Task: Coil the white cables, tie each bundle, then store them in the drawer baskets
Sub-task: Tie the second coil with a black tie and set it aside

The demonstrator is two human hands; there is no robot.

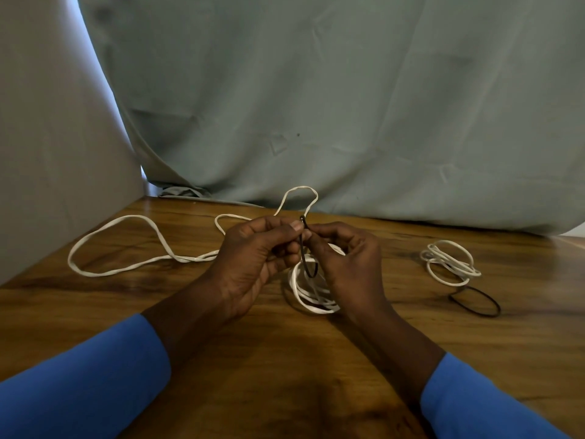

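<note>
Both hands meet above the middle of a wooden bench (285,359), forearms reaching in from blue sleeves (79,375) at the bottom corners. The left hand (253,264) is turned palm inward with its fingers curled, and its thumb and forefinger pinch the upper end of a black tie (306,273). The right hand (351,267) faces it, fingers bent, with its fingertips closed on the same tie just beside the left thumb. The tie drops between the two hands and curves under the strands of a coiled white cable (308,304), which lies on the bench directly below the hands, its upper part hidden behind the fingers.

A loose length of white cable (133,217) trails away from the hands to the left in wide loops across the wood, with one loop rising toward the back edge. Well apart on the right sits a second white bundle (449,259), and just in front of it a black loop (499,308) lies flat on the bench. A grey-green cloth (316,106) hangs behind.
</note>
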